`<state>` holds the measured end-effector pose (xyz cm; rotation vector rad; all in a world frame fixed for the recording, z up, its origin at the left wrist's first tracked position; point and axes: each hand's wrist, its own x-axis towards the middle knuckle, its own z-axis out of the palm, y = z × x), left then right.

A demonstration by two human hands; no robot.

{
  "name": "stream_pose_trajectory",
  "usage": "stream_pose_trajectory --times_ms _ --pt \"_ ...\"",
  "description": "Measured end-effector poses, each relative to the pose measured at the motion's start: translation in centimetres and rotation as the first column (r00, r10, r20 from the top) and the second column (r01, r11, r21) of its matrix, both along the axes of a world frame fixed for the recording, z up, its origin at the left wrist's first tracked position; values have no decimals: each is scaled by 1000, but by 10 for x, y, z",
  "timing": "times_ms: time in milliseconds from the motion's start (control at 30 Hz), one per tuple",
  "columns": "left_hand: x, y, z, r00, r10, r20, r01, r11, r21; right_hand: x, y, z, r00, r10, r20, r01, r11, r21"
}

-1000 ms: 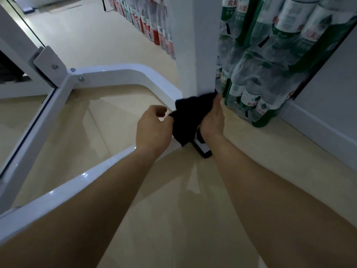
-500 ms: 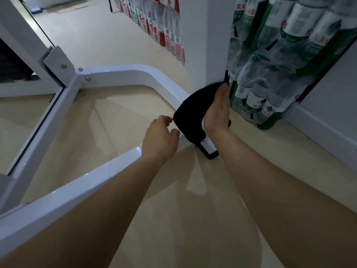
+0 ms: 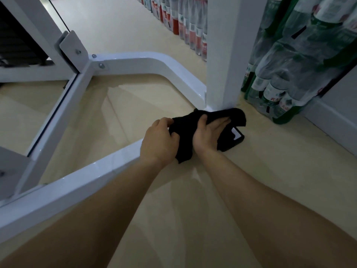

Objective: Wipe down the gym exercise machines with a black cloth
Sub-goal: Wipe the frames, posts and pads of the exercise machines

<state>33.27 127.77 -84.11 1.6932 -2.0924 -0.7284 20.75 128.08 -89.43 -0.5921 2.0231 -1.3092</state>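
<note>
Two bare forearms reach forward over a pale, glossy floor (image 3: 270,171), crossing the near rail (image 3: 77,188) of a white gym machine frame. At the corner where that rail ends, both hands work a black cloth (image 3: 183,136) that lies bunched over the frame's foot, its far edge touching the base of the upright post (image 3: 222,64).

The left hand (image 3: 158,142) grips the cloth's near-left edge with curled fingers, apparently to anchor the fabric so that it does not slide. The right hand (image 3: 208,132) lies flat on top, its fingers (image 3: 224,121) stretched nearly straight and pressing the cloth down onto the metal, a hold that suits rubbing a low, awkward joint. A black end cap (image 3: 231,147) on the rail shows just beside the right hand, uncovered by the cloth.

Beyond the post, a curved white tube (image 3: 150,61) runs left to a bolted bracket (image 3: 72,49), with a dark weight stack (image 3: 17,39) behind it. Shrink-wrapped packs of bottled water (image 3: 286,80) stand just right of the post against the wall, and a further row of bottles (image 3: 185,22) lines the floor in the distance.
</note>
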Motion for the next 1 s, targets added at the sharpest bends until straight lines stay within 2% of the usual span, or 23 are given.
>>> stream_pose_trajectory --times_ms 67,100,167,233,300,333,400,467,567,633,700,767,833,900,1000 --pt "12 -2 5 1000 14 19 -14 1000 -23 27 9 -7 973 166 -159 -153 984 90" --pt "19 -2 8 999 12 40 -10 999 -41 39 15 -13 920 272 -280 -234 958 163" --pt "35 -5 9 994 -9 109 16 998 -67 55 25 -22 731 424 -534 -332 905 265" --pt "51 -7 3 978 -56 203 72 995 -70 58 29 -25 469 513 -719 -457 838 300" --pt "64 -6 -4 952 -119 282 139 989 -54 42 23 -24 273 549 -790 -537 768 348" --pt "68 -4 -7 942 -144 303 164 986 -39 27 16 -23 229 552 -802 -528 762 373" --pt "68 1 -12 932 -196 304 207 978 -2 -4 6 -19 242 563 -790 -449 787 424" --pt "65 7 -14 920 -237 313 247 969 7 -22 0 -16 305 573 -761 -374 807 458" --pt "62 13 -17 907 -258 332 294 954 -62 -6 2 -12 339 549 -764 -320 831 455" --pt "65 15 -18 914 -246 323 284 956 -77 21 7 -9 255 592 -765 -409 783 469" --pt "74 16 -17 899 -233 370 294 948 -118 45 15 -10 131 637 -760 -547 686 480" --pt "87 15 -14 884 -189 428 280 946 -161 50 17 -4 102 657 -747 -639 619 457" --pt "98 15 -8 896 -155 416 236 960 -151 34 14 -1 92 673 -734 -663 591 459" --pt "102 16 -4 932 -106 346 153 982 -111 9 13 -1 141 687 -713 -617 624 479" --pt "91 22 6 987 -74 140 78 996 -30 -6 19 -3 279 659 -698 -501 720 480"
